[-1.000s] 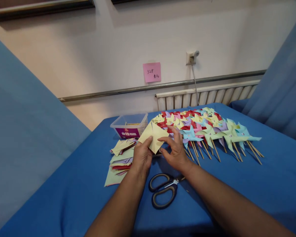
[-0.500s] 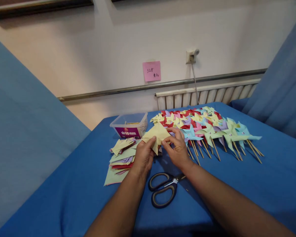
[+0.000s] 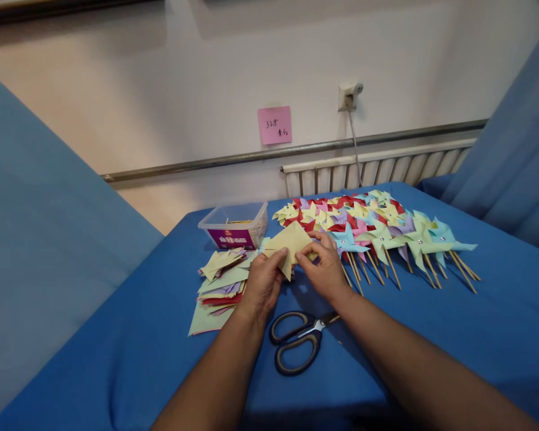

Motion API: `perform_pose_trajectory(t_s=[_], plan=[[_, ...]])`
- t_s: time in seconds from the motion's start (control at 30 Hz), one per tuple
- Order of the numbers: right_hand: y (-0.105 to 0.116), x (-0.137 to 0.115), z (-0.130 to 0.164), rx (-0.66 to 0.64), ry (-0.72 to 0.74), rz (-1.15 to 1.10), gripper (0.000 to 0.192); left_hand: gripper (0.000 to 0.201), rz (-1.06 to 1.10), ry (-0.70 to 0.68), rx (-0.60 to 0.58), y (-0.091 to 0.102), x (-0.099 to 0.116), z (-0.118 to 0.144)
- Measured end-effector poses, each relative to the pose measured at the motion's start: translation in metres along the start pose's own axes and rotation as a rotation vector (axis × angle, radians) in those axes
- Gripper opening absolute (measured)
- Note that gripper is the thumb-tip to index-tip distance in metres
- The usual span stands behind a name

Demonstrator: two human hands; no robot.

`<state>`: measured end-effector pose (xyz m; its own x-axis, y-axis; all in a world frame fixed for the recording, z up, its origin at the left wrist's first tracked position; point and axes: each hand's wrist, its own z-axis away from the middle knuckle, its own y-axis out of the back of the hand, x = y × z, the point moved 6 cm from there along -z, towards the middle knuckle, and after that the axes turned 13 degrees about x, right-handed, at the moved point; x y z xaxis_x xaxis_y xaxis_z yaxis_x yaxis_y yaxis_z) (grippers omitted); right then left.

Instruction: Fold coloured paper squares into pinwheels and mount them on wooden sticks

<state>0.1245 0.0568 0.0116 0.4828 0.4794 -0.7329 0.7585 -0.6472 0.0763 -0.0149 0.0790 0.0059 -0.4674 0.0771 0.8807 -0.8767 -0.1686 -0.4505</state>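
Observation:
Between my hands is a pale yellow sheet of paper point(image 3: 291, 240) with slits cut in from its corners, held up above the table. My left hand point(image 3: 266, 278) pinches its lower left part, thumb on top. My right hand point(image 3: 324, 263) grips the right side between thumb and fingers. Below my hands lie black-handled scissors point(image 3: 299, 341), their blades partly under my right wrist. To the left of my left hand sits a stack of coloured cut papers point(image 3: 224, 287). Paper pinwheels on sticks point(image 3: 381, 238) lie in rows beyond my right hand.
A clear plastic box point(image 3: 236, 226) with a purple label and thin sticks inside stands at the back left. A blue cloth point(image 3: 153, 335) covers the table. Behind it are a radiator point(image 3: 377, 166), a wall pipe point(image 3: 206, 163) and a socket point(image 3: 348, 97) with a cable.
The right side of the yellow paper has turned in my right fingers, and a corner there now looks bent. The left hand keeps its pinch. The view has shifted slightly.

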Motion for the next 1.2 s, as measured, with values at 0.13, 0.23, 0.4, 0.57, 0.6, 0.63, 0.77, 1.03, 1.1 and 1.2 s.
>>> perform_pose_trajectory(t_s=[0.13, 0.23, 0.4, 0.57, 0.6, 0.63, 0.77, 1.03, 1.1, 1.2], plan=[[-0.0004, 0.0015, 0.0007, 0.004, -0.019, -0.002, 0.012, 0.042, -0.004, 0.004, -0.041, -0.0028, -0.0008, 0.0008], [-0.0006, 0.0028, 0.0015, 0.009, -0.032, -0.002, 0.013, 0.041, -0.032, -0.003, -0.042, -0.0028, -0.0015, 0.0011], [-0.0011, 0.0042, 0.002, 0.012, -0.045, 0.009, 0.013, 0.042, -0.051, -0.006, -0.022, -0.0018, -0.0025, 0.0004], [-0.0012, 0.0027, 0.0019, 0.019, -0.047, 0.005, 0.014, 0.04, -0.043, -0.017, -0.035, -0.0035, -0.0026, 0.0], [-0.0014, 0.0025, 0.002, 0.019, -0.047, 0.004, 0.014, 0.041, -0.042, -0.018, -0.038, -0.0038, -0.0027, -0.0001], [-0.0015, 0.0024, 0.0021, 0.018, -0.047, 0.003, 0.014, 0.042, -0.04, -0.019, -0.042, -0.004, -0.0027, -0.0002], [-0.002, 0.0033, 0.0023, 0.013, -0.047, -0.003, 0.015, 0.045, -0.042, -0.013, -0.058, -0.0051, -0.0029, -0.0003], [-0.0032, 0.0048, 0.0034, -0.006, -0.082, -0.008, 0.015, 0.041, -0.07, -0.044, -0.032, -0.0021, -0.0042, -0.0036], [-0.0036, 0.0051, 0.0043, -0.007, -0.096, -0.026, 0.014, 0.039, -0.1, -0.06, -0.016, 0.0002, -0.0044, -0.005], [-0.0028, 0.0071, 0.0034, 0.007, -0.145, -0.112, 0.01, 0.038, -0.163, -0.096, 0.022, 0.0038, -0.001, -0.006]])
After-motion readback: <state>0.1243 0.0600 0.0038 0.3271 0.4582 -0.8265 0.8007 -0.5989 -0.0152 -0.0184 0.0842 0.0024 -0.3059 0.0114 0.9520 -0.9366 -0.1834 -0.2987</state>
